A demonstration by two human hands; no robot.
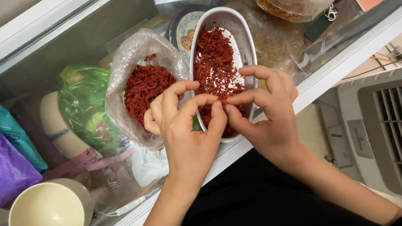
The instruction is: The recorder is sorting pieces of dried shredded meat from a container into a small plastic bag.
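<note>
Both hands, left hand point(185, 131) and right hand point(266, 114), pinch red shreds between closed fingers point(218, 113) over the oval tray's point(245, 38) near end; its long axis runs away from them.

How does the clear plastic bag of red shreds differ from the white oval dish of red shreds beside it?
The clear plastic bag of red shreds is soft and crumpled, its mouth folded open; the white oval dish of red shreds is rigid and smooth-rimmed. The bag lies left of the dish. Both hands, left and right, pinch together over the dish's near end, not over the bag. Both containers hold the same dark red shredded food and rest on the glass top.
</note>
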